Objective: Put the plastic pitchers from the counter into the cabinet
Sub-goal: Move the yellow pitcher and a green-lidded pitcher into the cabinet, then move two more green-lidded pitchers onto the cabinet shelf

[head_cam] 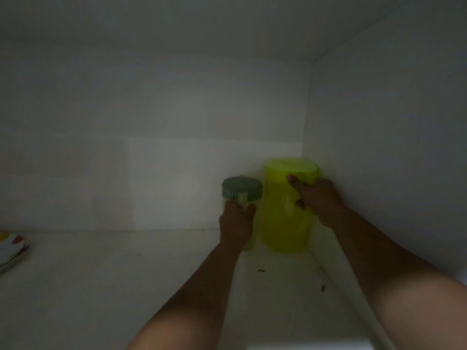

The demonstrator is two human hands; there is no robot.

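You are looking into a dim white cabinet (177,122), and both of your bare forearms reach deep toward its back right corner. Take the yellow-green pitcher (285,218) as your landmark: it stands upright on the cabinet shelf (126,286), tucked into that corner with its side close to the right wall and its yellow-green lid on. Your right hand (321,200) is wrapped around its upper right side, thumb pressed against the lid's rim and fingers curled onto the body, so it is grasping this pitcher. Just to the left of the landmark, nearly touching it, stands the smaller clear pitcher (246,203) with a dull green lid (242,188), also upright on the shelf. Your left hand (236,226) is closed around its near side below the lid, grasping it. Far to the left of the landmark, at the shelf's edge of view, lies a stack of plates (11,251) with a coloured pattern. In front of the landmark, two small dark specks (261,270) lie on the shelf. No brand, label or writing can be read on anything here; the light is too low.
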